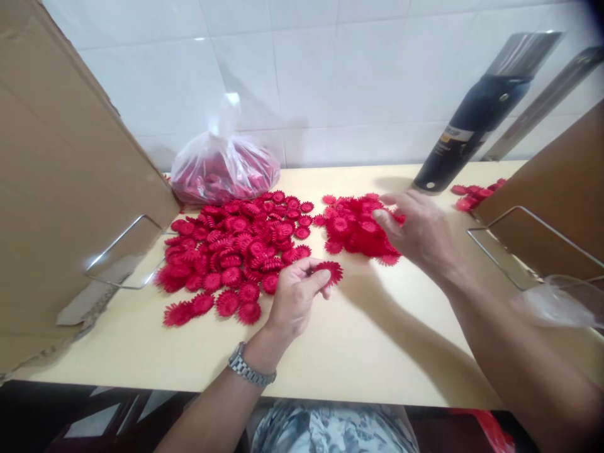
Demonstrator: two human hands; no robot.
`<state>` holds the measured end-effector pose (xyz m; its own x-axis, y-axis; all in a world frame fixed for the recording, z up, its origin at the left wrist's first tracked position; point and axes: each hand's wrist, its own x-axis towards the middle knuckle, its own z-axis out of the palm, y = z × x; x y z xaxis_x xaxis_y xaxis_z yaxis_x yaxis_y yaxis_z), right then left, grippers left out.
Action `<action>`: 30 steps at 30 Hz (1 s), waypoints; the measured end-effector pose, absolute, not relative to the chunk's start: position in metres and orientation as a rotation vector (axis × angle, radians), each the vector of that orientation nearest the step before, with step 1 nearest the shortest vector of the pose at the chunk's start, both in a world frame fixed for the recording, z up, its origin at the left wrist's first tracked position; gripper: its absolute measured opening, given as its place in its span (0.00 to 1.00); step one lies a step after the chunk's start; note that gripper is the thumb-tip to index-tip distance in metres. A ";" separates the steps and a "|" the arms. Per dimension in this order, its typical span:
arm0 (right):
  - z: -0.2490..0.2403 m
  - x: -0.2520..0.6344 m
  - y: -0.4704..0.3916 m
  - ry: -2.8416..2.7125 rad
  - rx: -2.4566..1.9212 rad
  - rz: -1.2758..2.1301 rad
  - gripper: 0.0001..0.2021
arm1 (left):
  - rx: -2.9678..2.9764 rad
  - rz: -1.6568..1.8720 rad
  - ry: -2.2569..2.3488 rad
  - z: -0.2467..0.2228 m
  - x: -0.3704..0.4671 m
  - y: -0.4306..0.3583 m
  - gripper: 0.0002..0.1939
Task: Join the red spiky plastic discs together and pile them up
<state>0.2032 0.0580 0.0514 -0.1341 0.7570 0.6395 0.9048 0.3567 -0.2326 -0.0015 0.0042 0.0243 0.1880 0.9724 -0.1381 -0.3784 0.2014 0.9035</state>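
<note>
My left hand (pixel 297 296), with a metal watch (pixel 250 370) on its wrist, pinches a red flower-shaped piece (pixel 331 274) with a toothed edge between thumb and fingers. It is above the table's near middle, just right of a large heap of thicker red toothed discs (pixel 236 245). My right hand (pixel 419 229) is at the right side of a smaller pile of flat red flower-shaped pieces (pixel 356 226). Its thumb and forefinger are apart with nothing visible between them; the other fingers are mostly hidden behind the hand.
A tied clear plastic bag (pixel 225 163) of red pieces leans near the tiled wall. A dark bottle (pixel 465 129) stands at the back right, near more red pieces (pixel 476 194). Cardboard panels (pixel 61 189) with wire brackets (pixel 127 251) flank the cream table (pixel 349 365).
</note>
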 end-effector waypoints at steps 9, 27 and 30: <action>0.044 0.169 0.014 -2.004 -1.138 0.545 0.09 | 0.842 1.191 0.946 0.025 0.003 0.001 0.11; 0.038 0.150 0.006 -1.980 -0.986 0.859 0.07 | 0.979 1.178 0.996 0.014 0.008 0.000 0.23; 0.035 0.151 0.005 -1.965 -1.044 0.921 0.05 | 1.026 1.128 0.947 0.014 0.004 -0.003 0.22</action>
